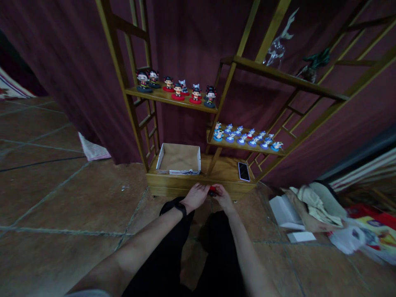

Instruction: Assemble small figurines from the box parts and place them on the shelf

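Red piece (pixel 212 188) in fingers (pixel 204 188); shelf (pixel 173 185) before maroon curtain (pixel 185 37), tiled floor (pixel 83 202).

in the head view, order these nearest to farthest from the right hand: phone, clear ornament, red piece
1. Red piece: held by the right hand and left hand
2. Phone: ahead, slightly right
3. Clear ornament: upper right shelf

from head, facing down toward shelf (pixel 173 180)
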Tool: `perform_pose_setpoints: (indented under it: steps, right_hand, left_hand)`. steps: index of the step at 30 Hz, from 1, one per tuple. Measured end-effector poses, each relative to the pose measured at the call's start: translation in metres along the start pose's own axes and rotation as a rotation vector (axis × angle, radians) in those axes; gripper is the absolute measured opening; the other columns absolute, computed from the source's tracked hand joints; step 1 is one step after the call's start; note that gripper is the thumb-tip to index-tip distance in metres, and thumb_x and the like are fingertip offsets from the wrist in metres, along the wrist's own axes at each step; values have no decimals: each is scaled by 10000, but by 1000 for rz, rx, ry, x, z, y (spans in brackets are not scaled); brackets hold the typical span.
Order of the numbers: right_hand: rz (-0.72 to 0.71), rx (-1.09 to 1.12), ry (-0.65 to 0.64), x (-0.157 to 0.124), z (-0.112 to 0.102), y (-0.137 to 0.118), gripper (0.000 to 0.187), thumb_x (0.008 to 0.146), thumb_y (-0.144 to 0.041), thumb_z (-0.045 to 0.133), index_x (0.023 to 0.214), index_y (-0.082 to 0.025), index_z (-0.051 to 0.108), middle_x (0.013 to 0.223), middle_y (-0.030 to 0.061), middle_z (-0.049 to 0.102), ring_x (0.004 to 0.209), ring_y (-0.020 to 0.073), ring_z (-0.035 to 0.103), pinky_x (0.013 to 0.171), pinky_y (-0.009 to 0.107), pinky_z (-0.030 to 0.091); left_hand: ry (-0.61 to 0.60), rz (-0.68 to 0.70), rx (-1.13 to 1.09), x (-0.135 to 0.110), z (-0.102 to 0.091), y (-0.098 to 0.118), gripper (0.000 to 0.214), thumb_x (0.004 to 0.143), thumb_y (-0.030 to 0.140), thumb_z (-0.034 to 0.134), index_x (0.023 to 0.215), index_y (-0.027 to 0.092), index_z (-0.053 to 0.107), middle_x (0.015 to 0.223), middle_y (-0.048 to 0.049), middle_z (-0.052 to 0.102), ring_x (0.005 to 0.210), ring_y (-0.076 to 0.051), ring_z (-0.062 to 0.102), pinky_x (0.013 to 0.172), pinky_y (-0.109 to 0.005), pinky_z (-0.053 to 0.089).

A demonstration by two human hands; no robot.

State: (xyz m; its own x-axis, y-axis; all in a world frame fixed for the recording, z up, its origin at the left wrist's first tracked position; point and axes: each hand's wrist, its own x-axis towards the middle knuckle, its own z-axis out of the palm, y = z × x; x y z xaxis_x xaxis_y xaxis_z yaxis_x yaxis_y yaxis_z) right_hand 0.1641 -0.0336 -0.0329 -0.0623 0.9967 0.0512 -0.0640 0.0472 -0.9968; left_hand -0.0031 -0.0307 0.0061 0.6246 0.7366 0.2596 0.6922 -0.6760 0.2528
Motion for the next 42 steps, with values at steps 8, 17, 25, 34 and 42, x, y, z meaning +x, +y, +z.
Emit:
perform_pose_setpoints:
  steps: [8, 17, 25, 34, 42]
  right_hand:
    - [226, 100, 53, -3, 5, -9, 404, 558, -318, 729, 925, -213, 600, 887, 25, 655, 770, 161, 604, 683, 295, 482]
    - [321, 221, 67, -1, 8, -13, 373, 565, -365, 752, 859, -164, 643, 850, 49, 665, 712, 149, 619, 653, 283, 509]
    - [302, 293, 128, 4, 9, -2, 398, 548, -370, 763, 870, -168, 646, 793, 35, 672, 647, 138, 623, 675, 317, 526]
    - [324, 377, 118, 4, 8, -13, 379, 510, -280, 779, 844, -151, 654, 846, 62, 693, 784, 188, 651, 763, 341, 508]
    - [360, 433, 181, 3, 8, -15, 387, 514, -242, 774, 862, -152, 632, 727, 38, 689, 673, 165, 649, 730, 364, 520]
  left_hand:
    - [41, -254, -513, 9, 11, -11, 258, 816, 273, 474, 1026, 208, 608, 923, -65, 674, 827, -202, 617, 714, -269, 417]
    - [92, -399, -1036, 20, 36, -23, 184, 691, 295, 602, 789, 160, 677, 785, -59, 693, 735, -194, 615, 673, -265, 439]
    - [57, -479, -1422, 26, 41, -26, 239, 605, 287, 696, 788, 135, 675, 787, -63, 693, 728, -177, 615, 706, -279, 452]
    - [7, -457, -1583, 30, 45, -26, 391, 495, 167, 760, 875, 139, 673, 858, -54, 686, 802, -174, 612, 785, -288, 439]
    - [-51, -467, -1624, 28, 46, -25, 389, 567, 253, 752, 920, 112, 670, 908, -96, 681, 827, -195, 620, 807, -319, 439]
